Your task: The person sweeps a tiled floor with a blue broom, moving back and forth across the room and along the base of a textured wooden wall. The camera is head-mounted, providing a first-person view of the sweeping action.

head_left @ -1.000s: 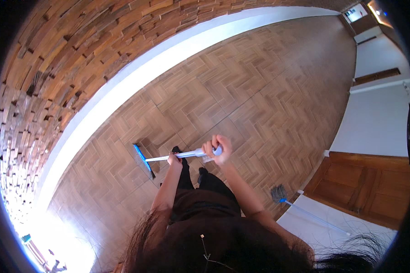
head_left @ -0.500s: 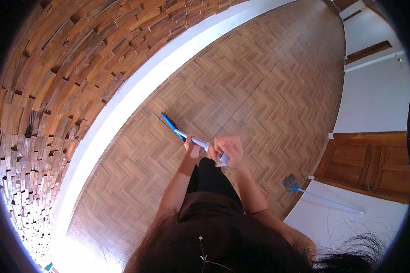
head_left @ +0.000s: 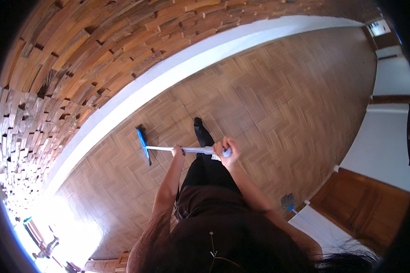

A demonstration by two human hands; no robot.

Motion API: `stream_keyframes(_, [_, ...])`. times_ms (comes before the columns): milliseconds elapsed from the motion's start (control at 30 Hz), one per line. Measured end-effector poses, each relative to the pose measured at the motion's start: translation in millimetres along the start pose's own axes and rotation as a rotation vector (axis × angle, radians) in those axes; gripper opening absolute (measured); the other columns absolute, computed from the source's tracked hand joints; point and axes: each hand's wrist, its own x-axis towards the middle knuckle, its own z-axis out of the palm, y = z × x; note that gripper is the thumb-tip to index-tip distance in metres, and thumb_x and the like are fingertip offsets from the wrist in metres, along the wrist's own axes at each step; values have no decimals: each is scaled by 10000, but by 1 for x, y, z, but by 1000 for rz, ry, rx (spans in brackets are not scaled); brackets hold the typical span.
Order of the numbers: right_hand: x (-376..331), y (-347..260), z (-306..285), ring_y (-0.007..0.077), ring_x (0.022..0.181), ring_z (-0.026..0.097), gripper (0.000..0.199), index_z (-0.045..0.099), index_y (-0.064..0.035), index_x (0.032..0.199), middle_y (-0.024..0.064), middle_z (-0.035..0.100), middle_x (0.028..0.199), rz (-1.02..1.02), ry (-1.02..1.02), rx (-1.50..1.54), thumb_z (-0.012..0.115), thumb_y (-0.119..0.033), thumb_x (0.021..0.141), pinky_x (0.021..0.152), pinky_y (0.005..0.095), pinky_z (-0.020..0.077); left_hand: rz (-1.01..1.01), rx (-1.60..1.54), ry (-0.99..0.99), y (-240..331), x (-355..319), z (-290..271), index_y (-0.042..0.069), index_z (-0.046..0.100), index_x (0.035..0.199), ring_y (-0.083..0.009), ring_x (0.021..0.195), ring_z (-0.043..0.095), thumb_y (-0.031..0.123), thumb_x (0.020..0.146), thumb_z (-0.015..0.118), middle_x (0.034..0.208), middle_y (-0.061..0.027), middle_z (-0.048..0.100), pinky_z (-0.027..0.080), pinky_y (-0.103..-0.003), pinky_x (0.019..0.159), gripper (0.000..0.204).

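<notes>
A broom with a blue head and dark bristles point(head_left: 141, 140) reaches the tiled floor on the left, near the white baseboard. Its pale handle point(head_left: 196, 150) runs sideways in front of my body. Partway along that handle, my left hand point(head_left: 178, 151) is wrapped around it. At the handle's upper end, my right hand point(head_left: 226, 149) grips it with the fingers curled over. A small pile of dark matter by the broom head cannot be told apart from the bristles.
A stacked-wood wall point(head_left: 123, 50) with a white baseboard point(head_left: 168, 73) curves along the left. A grey mop head point(head_left: 288, 200) on a blue-white pole leans at the right, near a brown wooden door point(head_left: 360, 204). My foot in black point(head_left: 198, 123) stands ahead on the herringbone floor.
The broom head has swung left and nearer to me, and the handle now lies more level. My left hand has moved left along with it. One foot has come forward into view.
</notes>
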Motion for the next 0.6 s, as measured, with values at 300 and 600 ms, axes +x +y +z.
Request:
stream_keyframes(300, [94,-186,122,114,337,269,307,274,-118,525,-11,209,439,-264,-151,-262,365,-256,784,356,286,256,19,-73,-527,96,-196,155,57,473,724,-127,463,413,236,770,461,546,-31,403,344,-240,361,185])
stream_keyframes(600, [176,-99,137,136,322,309,306,235,-83,530,24,231,434,-318,-358,-509,300,-197,806,346,285,285,-53,-187,-437,139,-91,219,31,489,599,-106,370,384,211,716,469,484,-30,415,283,-230,323,216])
